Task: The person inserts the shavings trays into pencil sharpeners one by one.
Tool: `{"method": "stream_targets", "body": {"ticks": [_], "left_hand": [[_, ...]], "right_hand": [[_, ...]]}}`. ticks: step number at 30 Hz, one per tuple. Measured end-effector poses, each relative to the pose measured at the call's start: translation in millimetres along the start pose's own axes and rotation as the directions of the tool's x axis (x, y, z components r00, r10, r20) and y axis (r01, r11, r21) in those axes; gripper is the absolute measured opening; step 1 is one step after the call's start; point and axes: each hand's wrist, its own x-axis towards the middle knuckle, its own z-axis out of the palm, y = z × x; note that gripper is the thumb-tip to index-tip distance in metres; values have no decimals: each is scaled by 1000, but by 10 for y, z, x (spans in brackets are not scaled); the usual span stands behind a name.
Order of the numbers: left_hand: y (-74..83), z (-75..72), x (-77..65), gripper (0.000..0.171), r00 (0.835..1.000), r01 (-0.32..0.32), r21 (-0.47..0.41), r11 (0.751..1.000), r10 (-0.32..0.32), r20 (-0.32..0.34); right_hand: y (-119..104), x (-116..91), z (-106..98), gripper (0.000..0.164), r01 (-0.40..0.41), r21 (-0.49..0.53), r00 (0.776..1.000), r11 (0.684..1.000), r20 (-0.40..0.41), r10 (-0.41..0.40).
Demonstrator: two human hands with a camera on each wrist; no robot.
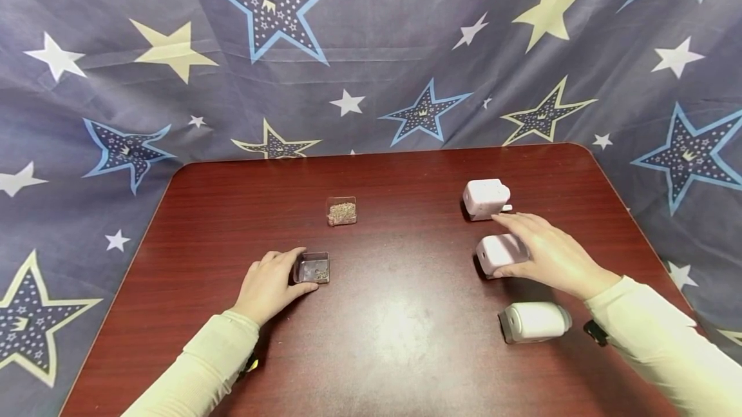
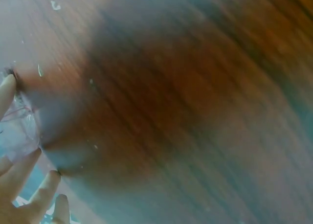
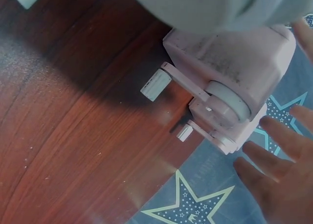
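My left hand point(image 1: 269, 288) holds a small clear plastic shavings tray point(image 1: 313, 267) by its sides, thumb near and fingers far; a few shavings lie in its corner. At the left edge of the left wrist view, fingertips touch this clear tray point(image 2: 22, 131). My right hand point(image 1: 551, 252) reaches over the middle pink pencil sharpener point(image 1: 501, 254), thumb on the near side and fingers beyond. In the right wrist view the fingers are spread beside that crank-handled sharpener point(image 3: 230, 57); firm contact does not show. Farther back stands another pink sharpener point(image 1: 485, 199).
A whitish-green sharpener point(image 1: 536, 321) lies nearest on the right. A second clear tray point(image 1: 342, 211), full of shavings, sits behind the left hand's tray. The dark red wooden table point(image 1: 406, 211) meets a star-patterned cloth point(image 1: 359, 49) at the back.
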Motion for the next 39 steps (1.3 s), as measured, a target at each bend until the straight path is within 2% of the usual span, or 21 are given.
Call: {"method": "stream_targets", "body": {"ticks": [9,16,25,33,39], "left_hand": [[-11,15,0,76,1000,0,-23,1000,0,-14],[-7,7,-4,76,1000,4,-21,1000,-4,-11],[-14,19,-5,77,1000,8,-23,1000,-8,-11],[-22,30,-10,78,1000,9,-17,1000,-9,-22],[-32,26,-22,80,999,15,-16,1000,-15,-28]], "right_hand": [[21,42,53,95,-60,21,988,998,141,57],[21,97,81,93,-70,9,981,997,181,67],[51,155,161,87,-55,-16,976,998,212,57],[83,267,162,64,-18,4,962,1000,274,17],[108,332,176,64,4,1,952,1000,306,-4]]}}
